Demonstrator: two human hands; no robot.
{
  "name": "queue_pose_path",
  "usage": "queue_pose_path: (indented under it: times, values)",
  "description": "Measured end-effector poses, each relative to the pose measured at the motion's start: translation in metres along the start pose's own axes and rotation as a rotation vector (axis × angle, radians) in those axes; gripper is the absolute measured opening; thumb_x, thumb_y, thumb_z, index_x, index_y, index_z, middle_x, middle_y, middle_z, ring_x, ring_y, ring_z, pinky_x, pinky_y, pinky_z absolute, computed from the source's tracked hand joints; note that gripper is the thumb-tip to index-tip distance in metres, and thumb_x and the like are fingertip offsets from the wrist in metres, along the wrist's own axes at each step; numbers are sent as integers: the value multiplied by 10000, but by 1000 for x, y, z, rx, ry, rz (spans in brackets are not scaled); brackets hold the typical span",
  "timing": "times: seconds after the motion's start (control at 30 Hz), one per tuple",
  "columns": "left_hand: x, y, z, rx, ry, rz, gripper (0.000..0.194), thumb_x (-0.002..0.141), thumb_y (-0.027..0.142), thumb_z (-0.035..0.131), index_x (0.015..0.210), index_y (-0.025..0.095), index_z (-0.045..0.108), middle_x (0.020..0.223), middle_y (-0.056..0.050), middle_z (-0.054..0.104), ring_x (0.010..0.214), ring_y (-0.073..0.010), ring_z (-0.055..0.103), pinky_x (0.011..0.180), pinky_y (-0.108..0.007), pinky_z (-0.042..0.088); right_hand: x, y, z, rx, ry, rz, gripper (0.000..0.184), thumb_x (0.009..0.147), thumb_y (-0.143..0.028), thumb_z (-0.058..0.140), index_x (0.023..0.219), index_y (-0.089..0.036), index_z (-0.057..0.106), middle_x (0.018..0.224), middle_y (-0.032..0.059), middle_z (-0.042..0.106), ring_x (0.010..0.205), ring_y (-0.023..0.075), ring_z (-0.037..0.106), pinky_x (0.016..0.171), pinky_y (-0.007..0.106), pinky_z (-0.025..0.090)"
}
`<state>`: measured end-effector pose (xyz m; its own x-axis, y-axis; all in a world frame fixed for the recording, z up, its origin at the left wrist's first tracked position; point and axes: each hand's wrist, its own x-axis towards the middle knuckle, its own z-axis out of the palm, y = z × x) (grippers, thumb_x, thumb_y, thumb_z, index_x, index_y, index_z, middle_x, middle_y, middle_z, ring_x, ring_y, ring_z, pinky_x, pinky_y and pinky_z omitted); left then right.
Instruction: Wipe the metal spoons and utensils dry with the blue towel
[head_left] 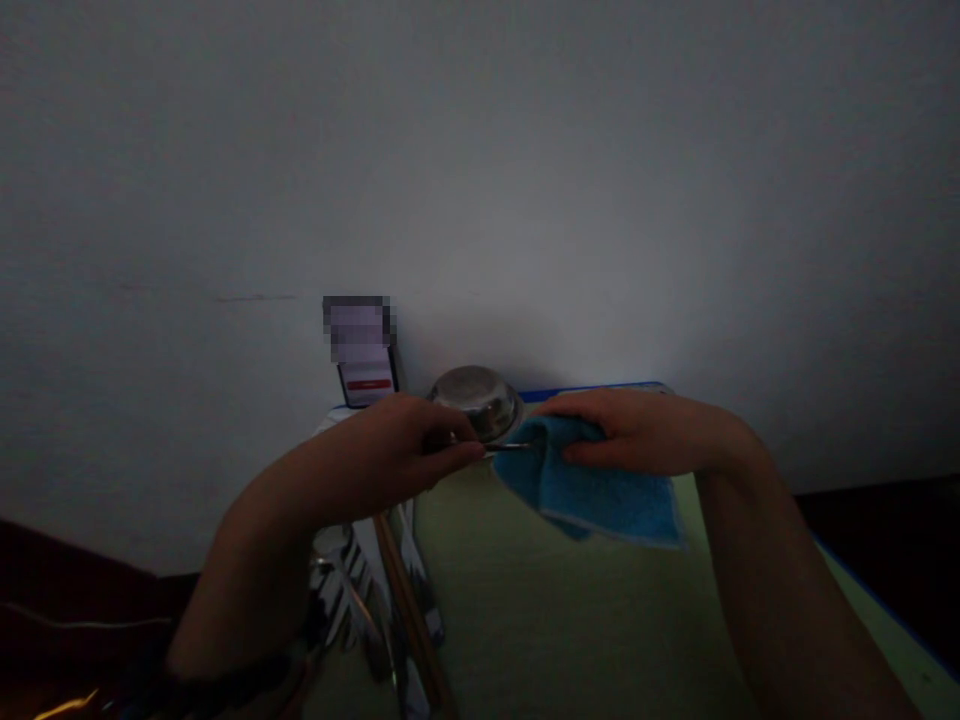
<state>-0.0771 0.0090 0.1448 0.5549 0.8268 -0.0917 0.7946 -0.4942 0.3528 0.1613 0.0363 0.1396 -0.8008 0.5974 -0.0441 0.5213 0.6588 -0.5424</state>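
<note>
My left hand (427,445) pinches one end of a thin metal utensil (510,447) between thumb and fingers. The utensil points right, and its far end disappears into the folds of a blue cloth (600,500), so its kind is hidden. My right hand (622,425) is closed on that cloth, which wraps the utensil's end and hangs down over the table. Just behind the two hands, a round metal bowl (472,395) rests upside down near the wall.
Under my left forearm lie several metal utensils (352,590) and brown chopsticks (412,610). A phone (365,360) with a lit screen leans against the pale wall (525,180). The greenish tabletop (547,610) has a blue edge.
</note>
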Motion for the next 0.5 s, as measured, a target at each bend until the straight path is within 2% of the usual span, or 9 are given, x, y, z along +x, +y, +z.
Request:
queue_pose_path:
  times: [0.2, 0.5]
  values:
    - [0, 5, -2, 11, 97, 7, 310, 837, 437, 434, 820, 197, 630, 588, 36, 571, 507, -79, 497, 477, -181, 312, 4, 2, 3, -16, 61, -11, 352, 782, -231, 515, 1131, -181, 521, 1081, 44, 605, 949, 176, 559, 795, 278, 407]
    - [0, 7, -3, 37, 119, 15, 319, 836, 452, 428, 833, 203, 627, 588, 41, 577, 503, -79, 497, 474, -185, 317, 7, 3, 3, -19, 95, -6, 276, 788, -288, 530, 1038, -177, 565, 987, 38, 632, 859, 163, 579, 716, 261, 418]
